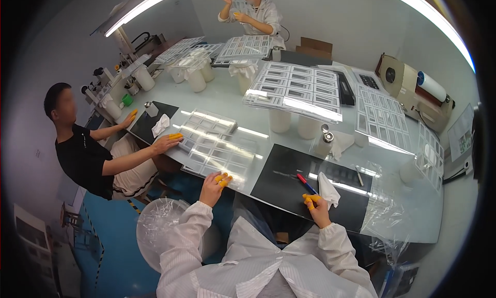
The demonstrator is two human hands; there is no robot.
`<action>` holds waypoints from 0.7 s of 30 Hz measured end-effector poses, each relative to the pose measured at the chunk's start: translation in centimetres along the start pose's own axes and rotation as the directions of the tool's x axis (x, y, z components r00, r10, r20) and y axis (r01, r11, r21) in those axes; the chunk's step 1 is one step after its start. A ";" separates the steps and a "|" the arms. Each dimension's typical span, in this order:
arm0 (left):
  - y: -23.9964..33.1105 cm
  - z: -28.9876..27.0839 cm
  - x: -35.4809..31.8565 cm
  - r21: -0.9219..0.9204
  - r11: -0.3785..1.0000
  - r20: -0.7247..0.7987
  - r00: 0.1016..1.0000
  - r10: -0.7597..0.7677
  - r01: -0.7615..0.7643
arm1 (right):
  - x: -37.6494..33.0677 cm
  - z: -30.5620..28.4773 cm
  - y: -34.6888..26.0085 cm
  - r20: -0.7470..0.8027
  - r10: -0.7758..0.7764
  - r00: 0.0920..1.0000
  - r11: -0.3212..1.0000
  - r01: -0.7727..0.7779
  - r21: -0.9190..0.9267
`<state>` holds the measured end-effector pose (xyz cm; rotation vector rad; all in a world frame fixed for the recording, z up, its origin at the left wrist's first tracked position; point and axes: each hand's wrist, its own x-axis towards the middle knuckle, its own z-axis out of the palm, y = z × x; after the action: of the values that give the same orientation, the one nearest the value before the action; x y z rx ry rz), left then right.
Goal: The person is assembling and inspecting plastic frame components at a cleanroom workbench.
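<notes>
My left hand (211, 190), with yellow finger cots, is at the near edge of a stack of clear plastic trays (217, 156) with rectangular cells. Its fingers are bent over the edge of the top tray. My right hand (319, 213), also in yellow finger cots, is closed at the front part of a black mat (279, 174). Its fingertips are pressed together, and whatever they hold is too small to make out. Just beyond them lie a red and blue pen (307, 183) and a crumpled white cloth (329, 190).
A metal-topped bottle (326, 137) stands behind the mat. Farther back, a stack of framed trays (297, 91) rests on white containers (280, 121). Crinkled clear film (387, 215) lies at right. A person (77, 143) sits at left, a hand by the trays; another (253, 19) works across the table.
</notes>
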<state>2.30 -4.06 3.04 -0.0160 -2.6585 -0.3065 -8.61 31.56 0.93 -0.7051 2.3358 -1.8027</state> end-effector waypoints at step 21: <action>16.2 4.2 -12.4 -0.545 0.838 0.123 0.991 0.054 0.022 | -0.9 17.3 -4.2 0.733 -0.188 0.654 0.617 0.659 -0.430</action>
<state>12.49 13.14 -2.72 -0.2487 -2.6019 -1.0852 -0.37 15.79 -0.33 -1.8219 2.3476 -0.4796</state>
